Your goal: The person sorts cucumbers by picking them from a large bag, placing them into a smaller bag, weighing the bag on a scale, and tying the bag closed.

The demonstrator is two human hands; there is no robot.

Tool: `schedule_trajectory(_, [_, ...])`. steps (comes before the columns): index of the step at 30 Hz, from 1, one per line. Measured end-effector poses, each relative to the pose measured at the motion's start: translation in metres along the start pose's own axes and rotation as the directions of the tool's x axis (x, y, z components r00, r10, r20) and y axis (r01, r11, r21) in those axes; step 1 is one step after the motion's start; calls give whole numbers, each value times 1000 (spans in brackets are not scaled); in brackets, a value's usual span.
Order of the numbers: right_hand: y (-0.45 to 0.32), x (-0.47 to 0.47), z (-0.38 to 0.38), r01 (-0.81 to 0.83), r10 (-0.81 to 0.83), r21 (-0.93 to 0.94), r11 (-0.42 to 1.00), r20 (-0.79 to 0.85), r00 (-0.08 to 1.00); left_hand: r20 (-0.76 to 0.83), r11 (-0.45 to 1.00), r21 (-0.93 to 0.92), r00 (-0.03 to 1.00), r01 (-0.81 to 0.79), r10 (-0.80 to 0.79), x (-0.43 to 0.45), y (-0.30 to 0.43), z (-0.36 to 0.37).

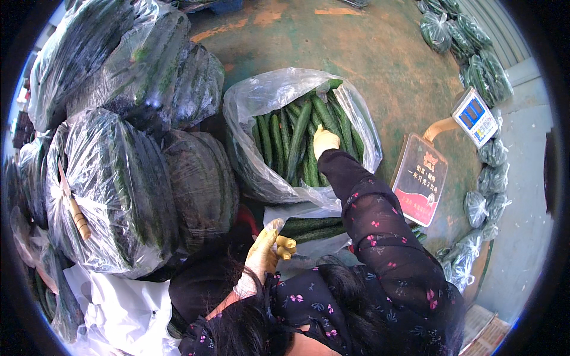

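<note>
A large clear plastic bag (267,89) stands open in front of me, full of long green cucumbers (299,138). My right hand (326,141), in a pale yellow glove, reaches inside and rests on the cucumbers; its fingers are partly hidden, so its hold is unclear. Close to my body, my left hand (265,251) is gloved too, with curled fingers pinching a bit of clear plastic film (276,224). Between me and the open bag, more cucumbers (311,228) lie in another clear plastic wrapping (289,211).
Big filled bags (111,191) are piled at left; a wooden-handled knife (75,209) lies on one. White plastic sheeting (129,311) is below them. On the right stands a digital scale (421,178) with its display (475,116). Small tied bags (490,178) line the wall.
</note>
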State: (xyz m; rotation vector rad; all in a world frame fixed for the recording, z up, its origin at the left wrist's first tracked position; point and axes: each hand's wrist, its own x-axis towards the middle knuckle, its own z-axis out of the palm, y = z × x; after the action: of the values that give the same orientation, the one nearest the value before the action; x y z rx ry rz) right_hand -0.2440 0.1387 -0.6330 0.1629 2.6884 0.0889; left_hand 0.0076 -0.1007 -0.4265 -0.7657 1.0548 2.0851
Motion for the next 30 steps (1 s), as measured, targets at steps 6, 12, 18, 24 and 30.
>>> schedule_trajectory(6, [-4, -23, -4, -77, 79, 152, 985, -9, 997, -58, 999, 22, 998, 36, -34, 0, 5, 7])
schedule_trajectory(12, [10, -35, -29, -60, 44, 408, 911, 48, 998, -96, 999, 26, 995, 26, -23, -5, 7, 17])
schedule_trajectory(18, [-4, -33, -12, -104, 91, 158, 982, 84, 992, -51, 1000, 5, 999, 6, -6, -5, 7, 16])
schedule_trajectory(24, [2, -32, -2, -64, 78, 224, 972, -53, 996, -24, 1000, -6, 999, -30, 30, -6, 5, 14])
schedule_trajectory(30, [52, -58, -23, 106, -107, 769, 630, -49, 993, -24, 1000, -13, 1000, 15, -15, 0, -1, 10])
